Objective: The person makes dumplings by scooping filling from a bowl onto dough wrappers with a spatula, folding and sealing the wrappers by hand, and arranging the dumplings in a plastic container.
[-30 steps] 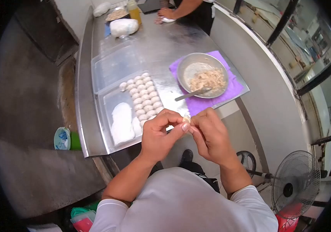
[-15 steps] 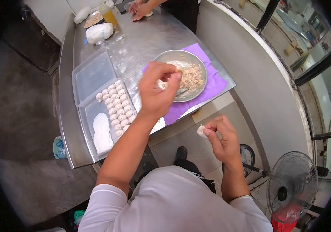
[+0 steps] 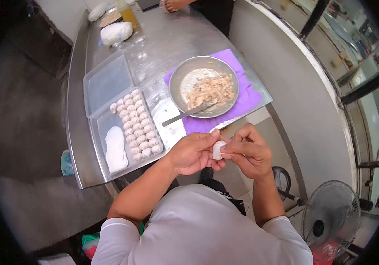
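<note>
Between my hands is a small white dumpling (image 3: 218,150). My right hand (image 3: 249,152) pinches its right side with thumb and fingers. My left hand (image 3: 194,152) is open beneath and beside it, palm up with fingers spread. Beyond them, a metal bowl (image 3: 176,70) on a purple cloth (image 3: 249,92) holds pale minced filling (image 3: 211,90), with a flat-handled utensil (image 3: 180,118) resting in it. To the left, a clear plastic tray (image 3: 97,145) contains rows of pleated dumplings (image 3: 138,123) and a folded white cloth or dough sheet (image 3: 116,150).
The tray's clear lid (image 3: 107,84) lies behind it. Farther back on the steel table (image 3: 163,39) are a white wrapped bundle (image 3: 116,33), a yellow bottle (image 3: 128,15) and another person's hand (image 3: 175,4). A fan (image 3: 331,216) stands at lower right, a bin (image 3: 67,163) at left.
My left hand has come back from over the bowl to the dumpling, which my right hand held alone. The other person's hands have shifted toward the top edge of the view.
</note>
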`<action>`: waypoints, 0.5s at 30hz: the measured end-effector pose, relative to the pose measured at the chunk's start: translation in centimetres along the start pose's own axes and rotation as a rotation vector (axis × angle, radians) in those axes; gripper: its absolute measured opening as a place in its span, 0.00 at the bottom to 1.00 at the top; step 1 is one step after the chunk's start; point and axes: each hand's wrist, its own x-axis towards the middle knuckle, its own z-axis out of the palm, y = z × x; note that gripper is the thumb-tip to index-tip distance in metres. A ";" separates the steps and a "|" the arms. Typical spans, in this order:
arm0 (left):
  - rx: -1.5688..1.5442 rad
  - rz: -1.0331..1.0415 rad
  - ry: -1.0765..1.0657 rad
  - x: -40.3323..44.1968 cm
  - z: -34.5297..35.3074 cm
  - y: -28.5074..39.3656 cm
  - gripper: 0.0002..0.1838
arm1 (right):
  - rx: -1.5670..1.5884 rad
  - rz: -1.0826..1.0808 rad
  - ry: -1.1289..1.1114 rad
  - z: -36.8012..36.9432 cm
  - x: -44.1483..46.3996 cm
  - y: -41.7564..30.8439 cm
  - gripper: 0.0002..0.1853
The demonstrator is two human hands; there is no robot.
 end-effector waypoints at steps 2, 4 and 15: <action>-0.123 0.117 -0.176 -0.3 -2.0 -0.8 0.20 | -0.051 -0.108 -0.086 0.3 0.8 0.5 0.12; -0.038 0.221 -0.093 -1.9 -1.9 -0.1 0.20 | -0.012 -0.100 -0.125 1.0 1.4 0.7 0.15; 0.327 0.646 0.434 -9.1 -4.0 0.2 0.18 | 0.677 0.573 -0.172 8.8 3.0 2.7 0.11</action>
